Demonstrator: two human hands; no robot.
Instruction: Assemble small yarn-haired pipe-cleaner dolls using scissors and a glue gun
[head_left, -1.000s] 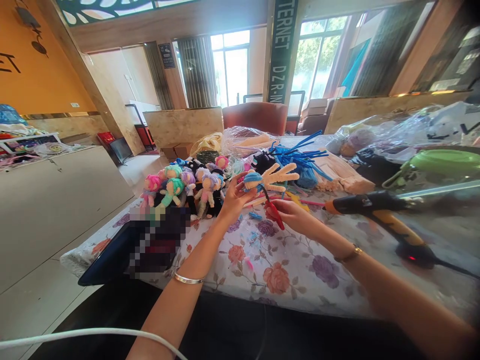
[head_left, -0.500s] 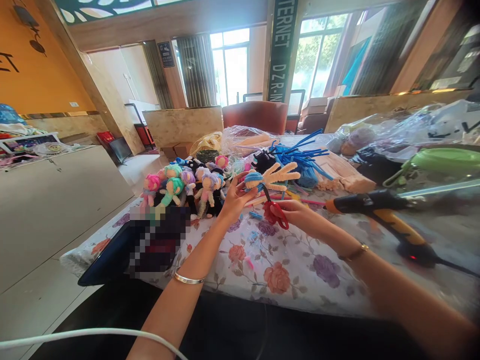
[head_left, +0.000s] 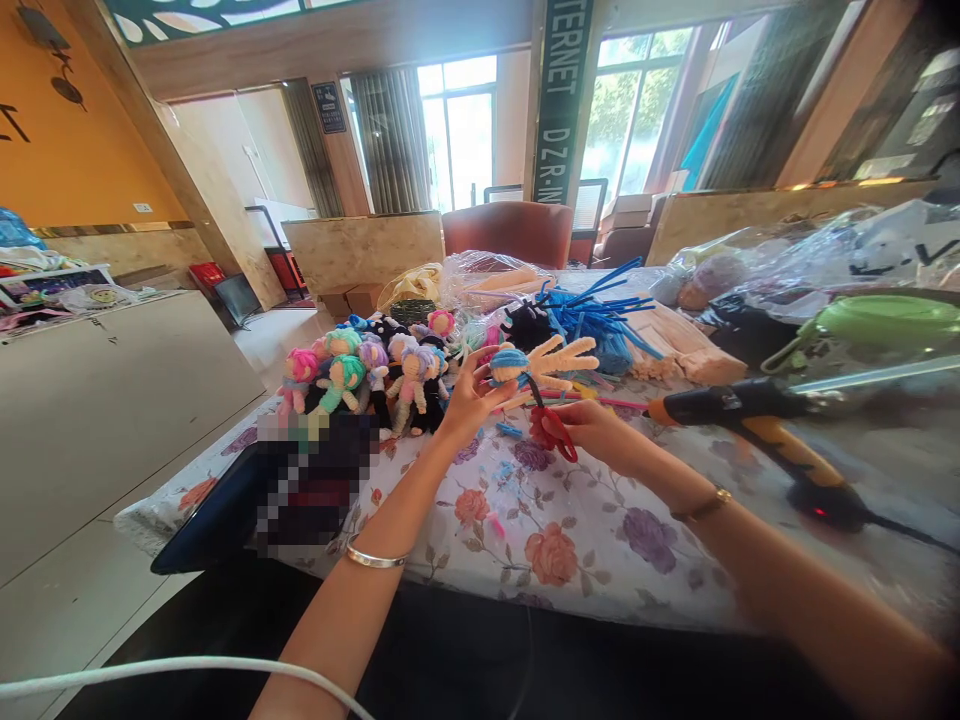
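Observation:
My left hand (head_left: 475, 395) is closed around the head of a pipe-cleaner doll (head_left: 556, 364), which lies sideways with its cream limbs pointing right. Blue strands wrap the doll's head. Red-handled scissors (head_left: 555, 432) are in my right hand (head_left: 592, 430), their dark blades angled up against the underside of the doll near its neck. Whether the blades touch it I cannot tell. Small blue offcuts (head_left: 509, 430) lie on the floral tablecloth (head_left: 553, 520) below the hands.
Several finished dolls (head_left: 345, 375) crowd the left of the table. Behind the hands lie blue pipe cleaners (head_left: 592, 310) and a cream bundle (head_left: 690, 350). A hot glue gun (head_left: 757, 420) with a lit red light is at the right, near a green container (head_left: 877, 325). A dark tray (head_left: 206, 510) sits front left.
The scissors and both hands stay in nearly the same place. The doll's head is turned slightly, showing more blue strands. The whole view has shifted a little.

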